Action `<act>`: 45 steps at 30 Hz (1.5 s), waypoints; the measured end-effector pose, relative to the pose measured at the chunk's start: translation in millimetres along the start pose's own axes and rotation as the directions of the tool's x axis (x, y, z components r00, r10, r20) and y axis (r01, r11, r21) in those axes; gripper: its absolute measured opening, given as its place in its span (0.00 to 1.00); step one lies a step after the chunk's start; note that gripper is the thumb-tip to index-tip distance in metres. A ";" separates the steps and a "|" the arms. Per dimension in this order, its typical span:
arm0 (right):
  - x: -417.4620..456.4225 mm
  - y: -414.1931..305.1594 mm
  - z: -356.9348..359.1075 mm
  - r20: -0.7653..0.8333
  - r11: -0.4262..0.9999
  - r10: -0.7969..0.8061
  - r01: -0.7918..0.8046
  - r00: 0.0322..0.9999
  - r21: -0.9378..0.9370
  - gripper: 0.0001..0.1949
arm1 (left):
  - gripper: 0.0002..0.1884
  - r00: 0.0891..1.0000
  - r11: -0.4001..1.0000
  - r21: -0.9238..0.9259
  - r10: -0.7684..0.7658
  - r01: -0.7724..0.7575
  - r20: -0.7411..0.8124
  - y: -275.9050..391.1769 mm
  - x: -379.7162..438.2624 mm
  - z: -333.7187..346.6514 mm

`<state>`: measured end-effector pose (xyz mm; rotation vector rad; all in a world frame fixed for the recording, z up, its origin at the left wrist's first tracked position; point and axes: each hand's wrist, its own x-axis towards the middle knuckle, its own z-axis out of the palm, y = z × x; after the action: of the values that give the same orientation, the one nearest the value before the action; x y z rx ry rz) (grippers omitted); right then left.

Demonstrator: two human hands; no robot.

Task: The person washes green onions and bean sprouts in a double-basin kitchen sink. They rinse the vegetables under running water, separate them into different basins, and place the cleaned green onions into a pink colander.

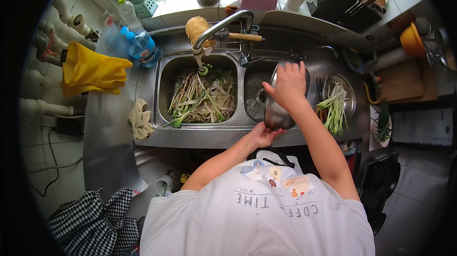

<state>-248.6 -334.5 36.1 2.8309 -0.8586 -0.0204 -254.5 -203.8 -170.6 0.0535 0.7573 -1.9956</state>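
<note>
A steel bowl [279, 115] is tilted on its side over the right sink basin [254, 104]. My left hand [265, 135] grips its near edge from below. Across its upper part lies my right hand [290, 83], fingers spread towards the far edge. Which way the bowl's mouth faces I cannot tell for sure. Water wets the basin floor around the drain. In the left basin [160, 113] there is a heap of green onion trimmings [207, 99], roots and peelings, below the faucet [225, 24]. Peeled green onions [334, 108] lie across a round metal dish [351, 100] to the right.
A crumpled cloth [141, 119] lies left of the sink. Yellow rubber gloves [94, 70] hang near a blue-labelled bottle [144, 47]. A plate of greens [381, 127] stands at right. Behind the faucet, a wire rack holds a wooden-handled brush [246, 37]; a knife block [334, 4] is beyond.
</note>
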 end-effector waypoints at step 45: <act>-128.3 200.9 -13.8 -0.257 -0.512 -0.404 0.016 0.878 0.859 0.22 | 0.31 0.680 0.184 0.771 0.621 -0.610 0.390 -18.5 -136.4 75.1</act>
<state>-465.0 -425.3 80.3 4.8709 0.4325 0.8993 -176.8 -131.4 -55.3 0.8644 -0.3915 -1.3249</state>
